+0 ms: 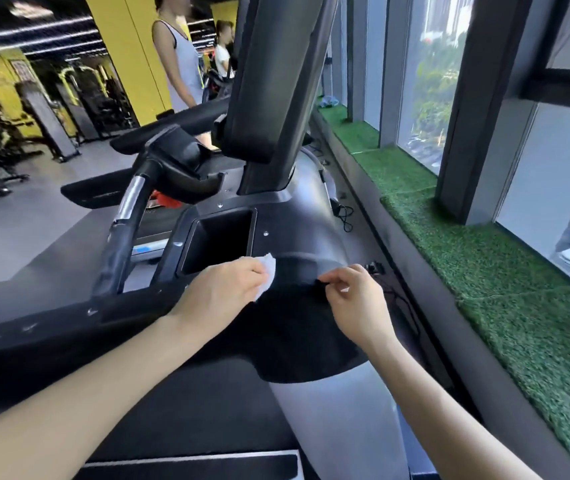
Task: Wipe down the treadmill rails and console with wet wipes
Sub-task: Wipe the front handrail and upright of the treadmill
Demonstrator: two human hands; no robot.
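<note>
Head view, and the left hand [221, 289] has a white wet wipe [268, 276] bunched under curled fingers, pressing it onto the dark console [297, 317] just beside the square cup pocket [221, 240], likely so the damp face drags flat across the plastic. The right hand [352, 299] sits on the console's right edge, thumb and forefinger pinched together on something small and dark; what it is, I cannot tell. It looks like steadying or lifting a bit out of the wipe's path. The handrail [127, 216] with its chrome band waits to the left, apparently not reached yet. Ahead, the screen post [276, 81] blocks the reach forward; loose cables [344, 213] trail down by the artificial turf sill [484, 258].
</note>
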